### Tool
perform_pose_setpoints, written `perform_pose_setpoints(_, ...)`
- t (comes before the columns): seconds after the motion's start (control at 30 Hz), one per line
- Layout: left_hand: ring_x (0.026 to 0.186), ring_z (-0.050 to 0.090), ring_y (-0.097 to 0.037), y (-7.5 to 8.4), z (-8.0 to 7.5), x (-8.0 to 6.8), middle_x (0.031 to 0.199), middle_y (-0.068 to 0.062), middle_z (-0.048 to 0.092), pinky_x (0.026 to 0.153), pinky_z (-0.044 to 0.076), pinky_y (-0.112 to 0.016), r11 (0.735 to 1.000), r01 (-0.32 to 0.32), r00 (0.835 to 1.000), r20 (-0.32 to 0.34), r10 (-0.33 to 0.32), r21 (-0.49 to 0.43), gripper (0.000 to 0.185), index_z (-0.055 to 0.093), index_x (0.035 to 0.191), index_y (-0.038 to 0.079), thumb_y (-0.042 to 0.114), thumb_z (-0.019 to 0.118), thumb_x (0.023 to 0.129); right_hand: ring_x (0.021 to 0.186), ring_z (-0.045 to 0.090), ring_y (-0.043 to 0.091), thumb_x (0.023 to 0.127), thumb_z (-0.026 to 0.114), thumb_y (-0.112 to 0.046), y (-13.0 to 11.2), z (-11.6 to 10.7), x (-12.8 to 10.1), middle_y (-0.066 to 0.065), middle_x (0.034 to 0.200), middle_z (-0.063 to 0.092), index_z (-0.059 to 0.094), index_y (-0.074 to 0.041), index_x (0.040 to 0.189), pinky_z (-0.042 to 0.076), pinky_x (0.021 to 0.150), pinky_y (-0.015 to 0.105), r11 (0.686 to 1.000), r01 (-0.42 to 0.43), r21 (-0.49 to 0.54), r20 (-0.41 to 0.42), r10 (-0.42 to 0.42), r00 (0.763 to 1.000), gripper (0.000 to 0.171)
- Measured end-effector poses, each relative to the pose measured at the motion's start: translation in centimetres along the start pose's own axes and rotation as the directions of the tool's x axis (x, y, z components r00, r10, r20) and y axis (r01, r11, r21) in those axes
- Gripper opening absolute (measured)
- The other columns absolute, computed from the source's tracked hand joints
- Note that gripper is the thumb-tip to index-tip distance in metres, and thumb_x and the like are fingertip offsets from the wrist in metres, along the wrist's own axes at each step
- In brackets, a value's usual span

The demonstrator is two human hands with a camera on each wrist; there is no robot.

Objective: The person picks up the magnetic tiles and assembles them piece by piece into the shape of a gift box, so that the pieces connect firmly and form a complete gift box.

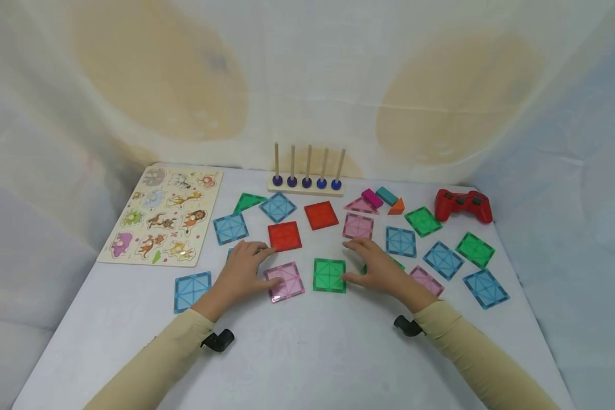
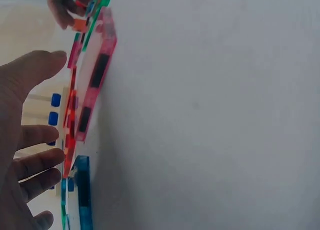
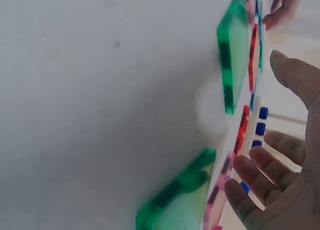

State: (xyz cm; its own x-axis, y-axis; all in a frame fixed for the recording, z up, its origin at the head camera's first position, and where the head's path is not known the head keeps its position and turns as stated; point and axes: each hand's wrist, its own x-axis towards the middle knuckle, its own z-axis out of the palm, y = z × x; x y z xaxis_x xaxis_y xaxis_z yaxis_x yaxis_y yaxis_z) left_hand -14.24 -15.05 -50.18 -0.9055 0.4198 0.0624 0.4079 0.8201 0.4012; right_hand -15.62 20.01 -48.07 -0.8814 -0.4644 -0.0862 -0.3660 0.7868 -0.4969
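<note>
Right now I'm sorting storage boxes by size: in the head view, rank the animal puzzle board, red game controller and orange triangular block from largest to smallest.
1. Wooden animal puzzle board, clearly largest.
2. Red plastic game controller.
3. Small orange triangular block, smallest.
All three lie at a similar distance, so the order looks reliable.

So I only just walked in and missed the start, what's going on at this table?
A person sits at a white table scattered with flat coloured tiles. The left hand rests by a pink tile, thumb at its edge; the right hand lies beside a green tile, fingers relaxed. Neither tile is lifted. An animal puzzle board, a peg rack and a red game controller sit farther back.
</note>
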Motion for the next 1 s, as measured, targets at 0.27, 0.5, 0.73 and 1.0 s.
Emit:
perform_pose_setpoints(0.27,0.131,0.044,-0.025,0.4,1.2,-0.2,0.133,-0.007,0.054,0.124,0.013,-0.054,0.994,-0.109,0.993,0.037,0.110,-0.022,0.086,0.061,0.137,0.011,0.065,0.081,0.073,0.136,0.045,0.030,0.081,0.085,-0.047,-1.1,1.6,0.2,0.010,0.147,0.048,0.051,-0.013,0.150,0.050,0.104,0.049,0.998,0.057,-0.030,0.034,-0.056,0.998,0.083)
perform_pose_setpoints(0.5,0.126,0.045,-0.023,0.6,1.2,-0.1,0.122,-0.003,0.056,0.124,0.012,-0.054,0.986,-0.166,0.984,0.068,0.165,0.011,0.081,0.065,0.134,0.013,0.062,0.084,0.072,0.134,0.047,0.030,0.081,0.084,-0.049,-2.0,2.4,0.4,0.009,0.144,0.052,0.053,-0.015,0.149,0.049,0.105,0.048,0.987,0.103,-0.127,0.064,-0.095,0.993,0.082)
perform_pose_setpoints(0.73,0.122,0.046,-0.021,0.8,1.1,0.1,0.127,-0.003,0.057,0.113,0.040,-0.045,0.987,-0.158,0.984,0.084,0.156,0.016,0.077,0.063,0.139,0.014,0.054,0.084,0.076,0.131,0.049,0.028,0.083,0.083,-0.047,-2.1,2.4,0.4,0.008,0.140,0.055,0.055,-0.014,0.147,0.048,0.106,0.047,0.972,0.134,-0.193,0.074,-0.122,0.990,0.077)
perform_pose_setpoints(1.0,0.127,0.050,-0.023,1.6,0.9,0.6,0.137,-0.004,0.056,0.110,0.043,-0.047,0.988,-0.153,0.983,0.103,0.153,-0.007,0.073,0.060,0.143,0.015,0.045,0.084,0.081,0.134,0.047,0.029,0.084,0.083,-0.043,-1.6,2.0,0.4,0.008,0.142,0.054,0.055,-0.014,0.147,0.046,0.108,0.049,0.977,0.123,-0.175,0.090,-0.109,0.990,0.076)
